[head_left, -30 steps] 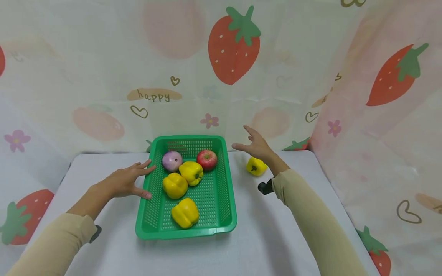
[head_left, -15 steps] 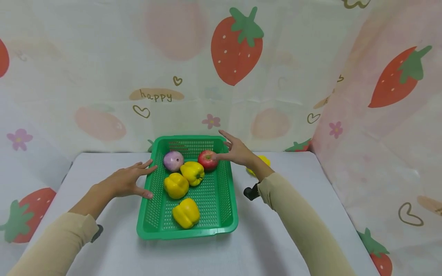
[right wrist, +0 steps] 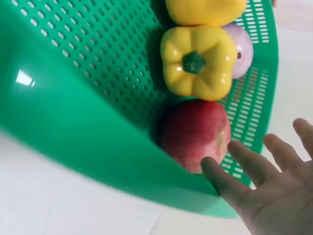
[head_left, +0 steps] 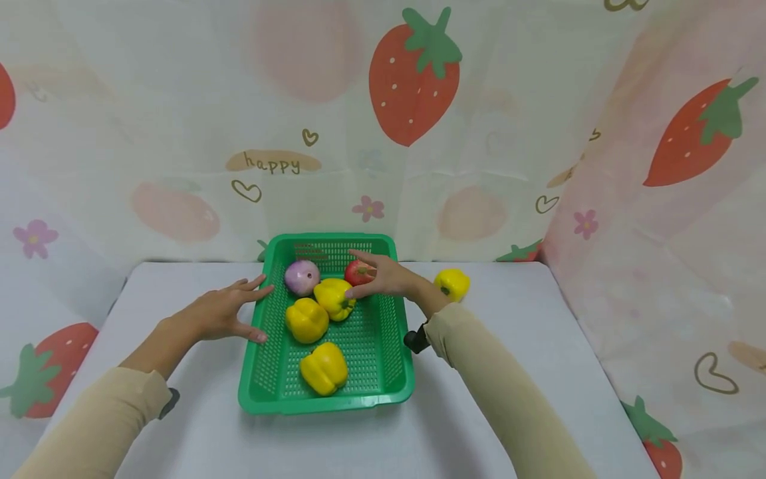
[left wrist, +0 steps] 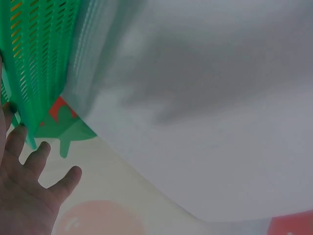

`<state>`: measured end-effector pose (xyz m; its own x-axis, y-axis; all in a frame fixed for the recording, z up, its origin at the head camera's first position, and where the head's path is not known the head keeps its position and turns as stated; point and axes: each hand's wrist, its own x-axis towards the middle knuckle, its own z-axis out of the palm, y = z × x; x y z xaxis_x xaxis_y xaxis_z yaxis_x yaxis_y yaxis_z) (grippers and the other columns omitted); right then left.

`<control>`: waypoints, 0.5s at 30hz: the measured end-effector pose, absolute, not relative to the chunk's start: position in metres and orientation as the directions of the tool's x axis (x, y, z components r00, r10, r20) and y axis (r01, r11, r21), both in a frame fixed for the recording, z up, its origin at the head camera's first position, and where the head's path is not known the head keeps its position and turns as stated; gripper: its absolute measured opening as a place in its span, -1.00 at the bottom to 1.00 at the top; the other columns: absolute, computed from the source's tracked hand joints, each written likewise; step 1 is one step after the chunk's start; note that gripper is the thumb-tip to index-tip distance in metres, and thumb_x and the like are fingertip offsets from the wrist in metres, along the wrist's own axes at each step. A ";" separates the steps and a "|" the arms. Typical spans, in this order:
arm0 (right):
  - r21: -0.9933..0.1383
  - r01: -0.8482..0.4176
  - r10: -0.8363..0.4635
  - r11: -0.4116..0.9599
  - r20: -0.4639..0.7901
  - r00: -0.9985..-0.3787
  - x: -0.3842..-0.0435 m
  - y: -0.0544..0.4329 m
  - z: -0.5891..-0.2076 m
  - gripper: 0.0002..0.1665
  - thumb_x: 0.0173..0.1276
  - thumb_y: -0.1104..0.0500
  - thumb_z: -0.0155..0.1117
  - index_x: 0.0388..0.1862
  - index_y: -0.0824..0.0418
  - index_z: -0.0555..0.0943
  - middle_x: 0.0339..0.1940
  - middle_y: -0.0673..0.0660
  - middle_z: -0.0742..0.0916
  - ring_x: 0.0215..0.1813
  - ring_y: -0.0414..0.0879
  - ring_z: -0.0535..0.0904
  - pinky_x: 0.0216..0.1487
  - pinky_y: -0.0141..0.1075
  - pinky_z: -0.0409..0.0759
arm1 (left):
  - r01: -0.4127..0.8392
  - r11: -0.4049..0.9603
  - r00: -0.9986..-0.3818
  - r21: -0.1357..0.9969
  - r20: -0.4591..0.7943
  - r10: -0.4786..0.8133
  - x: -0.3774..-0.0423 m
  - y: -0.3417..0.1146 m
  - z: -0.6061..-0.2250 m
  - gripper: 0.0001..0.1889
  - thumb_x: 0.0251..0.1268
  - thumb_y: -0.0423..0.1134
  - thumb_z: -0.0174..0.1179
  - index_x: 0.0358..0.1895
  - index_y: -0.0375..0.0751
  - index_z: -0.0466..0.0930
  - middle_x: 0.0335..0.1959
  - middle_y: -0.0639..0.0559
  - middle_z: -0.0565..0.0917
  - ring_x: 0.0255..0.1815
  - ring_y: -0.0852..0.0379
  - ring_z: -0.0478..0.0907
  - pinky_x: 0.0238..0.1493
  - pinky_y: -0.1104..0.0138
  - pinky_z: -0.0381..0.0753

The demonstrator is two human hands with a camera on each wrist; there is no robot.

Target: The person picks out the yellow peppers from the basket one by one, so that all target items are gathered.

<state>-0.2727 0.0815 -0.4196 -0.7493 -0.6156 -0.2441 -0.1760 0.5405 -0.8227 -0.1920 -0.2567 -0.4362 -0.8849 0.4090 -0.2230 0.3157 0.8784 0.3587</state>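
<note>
A green plastic basket (head_left: 326, 402) with slotted walls stands on the white table. Inside it are a red apple (head_left: 356, 272), a round pale-purple item (head_left: 302, 277) with a dark spot, and yellow bell peppers: one in the middle (head_left: 330, 296), one to its left (head_left: 307, 320), one near the front (head_left: 324, 369). My left hand (head_left: 221, 313), fingers spread, is at the basket's left rim. My right hand (head_left: 385, 276) reaches over the right rim, fingers extended and apart, partly covering the apple in the head view. In the right wrist view the fingertips are close beside the apple (right wrist: 195, 134); contact cannot be told.
Another yellow bell pepper (head_left: 453, 284) lies on the table to the right of the basket, behind my right forearm. A strawberry-printed curtain (head_left: 335, 193) rises behind the table and along its right side. White tabletop (head_left: 514, 339) extends right of the basket.
My right hand has moved left, from above the pepper outside the basket to over the apple, and lower. That pepper is now in fuller view. My left hand has stayed at the rim.
</note>
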 end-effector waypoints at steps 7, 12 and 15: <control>-0.800 -0.161 -0.604 0.578 -0.287 -0.743 -0.270 0.070 -0.429 0.13 0.24 -0.05 0.48 0.64 0.00 0.04 0.62 0.15 0.19 0.56 0.13 0.16 0.50 0.08 0.22 | 0.315 0.878 -0.884 0.360 -0.224 0.409 -0.192 -0.257 -0.436 0.09 -0.08 0.31 0.45 0.52 -0.14 0.23 0.58 -0.24 0.08 0.49 -0.47 0.05 0.23 -0.42 0.25; -0.774 -0.156 -0.580 0.614 -0.308 -0.754 -0.272 0.061 -0.439 0.11 0.26 -0.10 0.45 0.64 -0.01 0.05 0.65 0.19 0.05 0.61 0.09 -0.03 0.53 0.08 0.14 | 0.316 0.877 -0.883 0.363 -0.225 0.411 -0.191 -0.257 -0.435 0.10 -0.08 0.32 0.44 0.52 -0.14 0.23 0.58 -0.24 0.08 0.50 -0.47 0.04 0.23 -0.42 0.24; -0.752 -0.175 -0.576 0.636 -0.310 -0.757 -0.273 0.055 -0.443 0.11 0.26 -0.13 0.44 0.64 0.03 0.06 0.64 0.21 0.10 0.60 0.08 -0.01 0.52 0.04 0.18 | 0.317 0.875 -0.882 0.366 -0.226 0.414 -0.191 -0.258 -0.435 0.10 -0.09 0.33 0.44 0.52 -0.14 0.22 0.58 -0.24 0.08 0.50 -0.47 0.04 0.24 -0.42 0.24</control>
